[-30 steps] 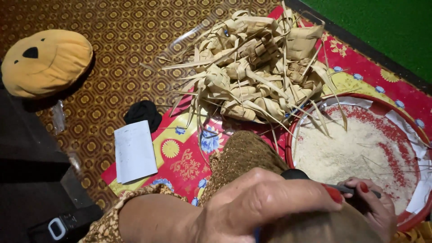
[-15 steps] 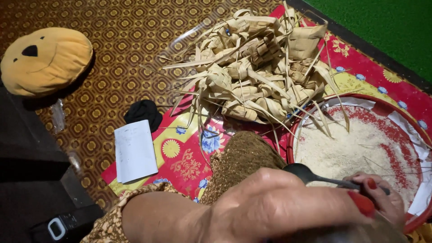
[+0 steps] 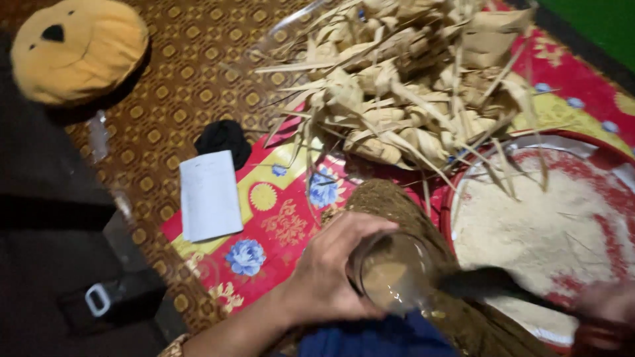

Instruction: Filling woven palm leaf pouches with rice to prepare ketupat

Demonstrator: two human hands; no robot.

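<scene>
Hands at glass and spoon over rice tray

Left hand (image 3: 331, 274) wrapped around one clear glass (image 3: 391, 272), partly filled with rice. Right hand (image 3: 605, 311) blurred at frame edge, closed on one dark spoon (image 3: 493, 284) reaching toward glass mouth. Filling step apparently under way; next, steady glass and level scoop. Just right, one red tray (image 3: 456, 198) of rice. Beyond, heaped woven leaf pouches (image 3: 403, 99), too many to count. Farther left, one white paper (image 3: 210, 195), one yellow plush toy (image 3: 76, 49).

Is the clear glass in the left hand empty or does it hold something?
Partly filled: the clear glass in the left hand shows pale grainy contents inside.
</scene>
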